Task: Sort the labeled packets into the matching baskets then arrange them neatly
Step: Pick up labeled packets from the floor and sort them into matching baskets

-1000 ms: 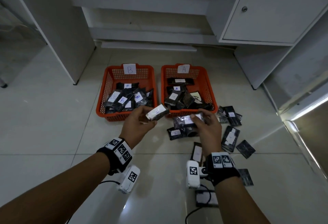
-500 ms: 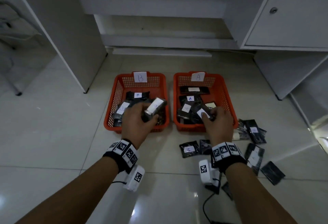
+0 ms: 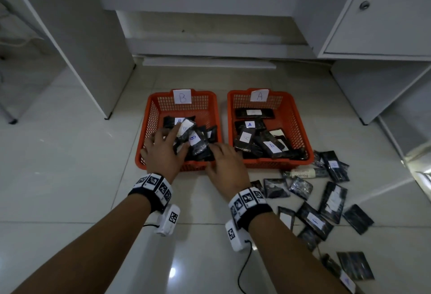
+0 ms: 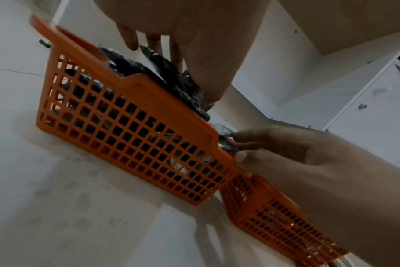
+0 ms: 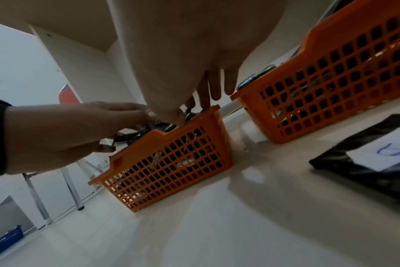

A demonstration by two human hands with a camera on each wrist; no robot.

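Two orange plastic lattice baskets stood side by side on a glossy pale tiled floor; the left basket (image 3: pixel 151 116) carried a paper tag marked B on its far wall, the right basket (image 3: pixel 300 126) a tag marked A; each held a loose heap of dark, crinkled foil packets bearing white paper labels. The left hand (image 3: pixel 162 151) lay over the near left part of the B basket, fingers spread and nearly straight, resting on the packets in the B basket (image 3: pixel 198 141) without closing round any; the right hand (image 3: pixel 225 165) reached over that basket's near right corner, fingers extended and touching the edge of the packets there, the thumb beside the rim. The packets in the A basket (image 3: pixel 271 147) lay untouched, several showing the letter A. Further unsorted packets (image 3: pixel 331 200) lay scattered flat on the floor to the near right of the A basket; white laminate cabinets (image 3: pixel 384 25) stood beyond.
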